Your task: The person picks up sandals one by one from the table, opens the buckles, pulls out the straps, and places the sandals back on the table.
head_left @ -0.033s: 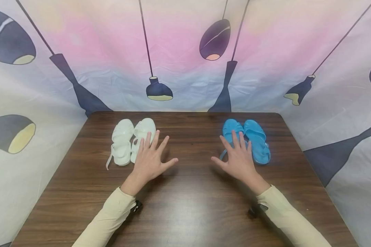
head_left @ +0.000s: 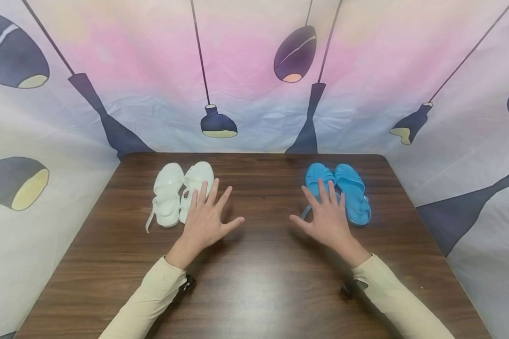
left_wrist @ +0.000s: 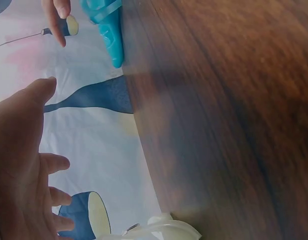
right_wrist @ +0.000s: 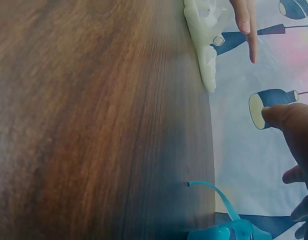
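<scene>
A pair of white sandals stands side by side at the far left of the table, one strap hanging loose at the left. My left hand hovers with spread fingers above the near part of the right white sandal, partly hiding it. At the far right stands a pair of blue sandals. Over the left blue one my right hand is held with fingers spread, covering part of it. In the right wrist view a loose blue strap sticks out. Neither hand holds anything.
The dark wood-grain table runs back to a fabric backdrop printed with hanging lamps, which also closes off both sides. Bare tabletop lies between the two pairs. Dark wrist devices sit under the sleeve cuffs.
</scene>
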The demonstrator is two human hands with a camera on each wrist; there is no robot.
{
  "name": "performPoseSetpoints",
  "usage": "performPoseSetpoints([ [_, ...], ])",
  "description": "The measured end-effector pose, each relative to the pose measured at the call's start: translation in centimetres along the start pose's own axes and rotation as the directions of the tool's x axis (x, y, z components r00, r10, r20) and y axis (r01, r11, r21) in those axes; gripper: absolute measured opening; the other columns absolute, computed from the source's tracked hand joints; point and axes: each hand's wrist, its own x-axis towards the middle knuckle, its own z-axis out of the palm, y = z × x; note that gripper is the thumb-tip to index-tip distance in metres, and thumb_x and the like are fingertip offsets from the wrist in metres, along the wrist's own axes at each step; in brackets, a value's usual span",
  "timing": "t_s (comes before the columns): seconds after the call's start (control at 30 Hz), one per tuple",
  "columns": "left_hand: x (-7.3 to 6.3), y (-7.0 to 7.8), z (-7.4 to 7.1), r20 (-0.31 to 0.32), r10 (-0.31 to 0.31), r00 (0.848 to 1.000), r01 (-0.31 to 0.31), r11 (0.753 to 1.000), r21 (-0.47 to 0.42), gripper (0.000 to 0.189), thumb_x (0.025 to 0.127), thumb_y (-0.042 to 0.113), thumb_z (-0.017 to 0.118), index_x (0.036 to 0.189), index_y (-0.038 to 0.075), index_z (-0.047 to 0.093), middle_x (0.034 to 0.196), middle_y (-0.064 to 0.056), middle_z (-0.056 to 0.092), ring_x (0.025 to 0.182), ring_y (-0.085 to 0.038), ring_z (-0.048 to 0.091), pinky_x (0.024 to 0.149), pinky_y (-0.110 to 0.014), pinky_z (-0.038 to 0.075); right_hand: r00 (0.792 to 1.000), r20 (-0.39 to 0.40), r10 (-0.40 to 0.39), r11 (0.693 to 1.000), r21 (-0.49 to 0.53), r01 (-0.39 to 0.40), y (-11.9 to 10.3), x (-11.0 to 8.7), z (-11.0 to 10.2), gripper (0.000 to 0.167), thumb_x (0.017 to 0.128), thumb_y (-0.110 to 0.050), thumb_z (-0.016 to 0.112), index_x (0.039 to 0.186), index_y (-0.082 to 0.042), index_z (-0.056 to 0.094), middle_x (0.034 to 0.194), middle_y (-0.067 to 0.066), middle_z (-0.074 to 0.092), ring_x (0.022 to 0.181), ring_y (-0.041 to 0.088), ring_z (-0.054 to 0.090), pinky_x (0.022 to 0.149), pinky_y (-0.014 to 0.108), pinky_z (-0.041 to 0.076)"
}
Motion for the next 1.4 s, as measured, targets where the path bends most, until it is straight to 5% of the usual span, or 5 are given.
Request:
performPoseSetpoints([
  [0.47,-0.4,-0.5,-0.4,0.003,0.000,1.000,0.000,1.000,-0.013,0.097,0.089,0.080,0.049,0.162,0.021,0.029,0.170,-0.016,0.013,0.156,-0.041,0.003,0.124,-0.061,0.008,1.000,0.003,0.008,1.000,0.023,-0.008,-0.7,0.5,0.1,0.101,0.084,-0.087,0.047,0.161,-0.022,0.033,0.168,0.025,0.014,0.153,0.051,0.009,0.112,0.079,0.016],
  [0.73,-0.3,-2.0,-1.9,0.017,0.015,1.000,-0.014,0.998,-0.069,0.093,0.093,0.073,0.053,0.162,0.015,0.029,0.169,-0.018,0.018,0.156,-0.042,0.008,0.123,-0.061,0.013,1.000,0.017,-0.015,0.996,0.092,0.013,-2.2,2.0,0.0,0.099,0.086,-0.084,0.050,0.160,-0.020,0.035,0.167,0.023,0.019,0.153,0.049,0.012,0.115,0.073,0.022],
  [1.03,0.0,-5.4,-3.9,0.003,0.059,0.998,-0.058,0.989,-0.139,0.084,0.098,0.061,0.057,0.159,0.009,0.035,0.164,-0.022,0.028,0.152,-0.044,0.024,0.123,-0.056,0.021,0.994,0.065,-0.083,0.970,0.235,0.066,-5.0,4.0,0.1,0.096,0.087,-0.082,0.051,0.159,-0.019,0.037,0.167,0.014,0.026,0.153,0.042,0.022,0.117,0.065,0.027],
  [1.4,-0.6,-11.0,-4.3,-0.053,0.086,0.995,-0.092,0.989,-0.120,0.064,0.103,0.040,0.059,0.150,-0.001,0.046,0.154,-0.028,0.043,0.139,-0.049,0.041,0.115,-0.062,0.031,0.978,0.115,-0.176,0.937,0.324,0.131,-9.3,5.9,1.4,0.087,0.091,-0.076,0.052,0.157,-0.020,0.042,0.163,0.009,0.036,0.146,0.035,0.041,0.113,0.061,0.037],
])
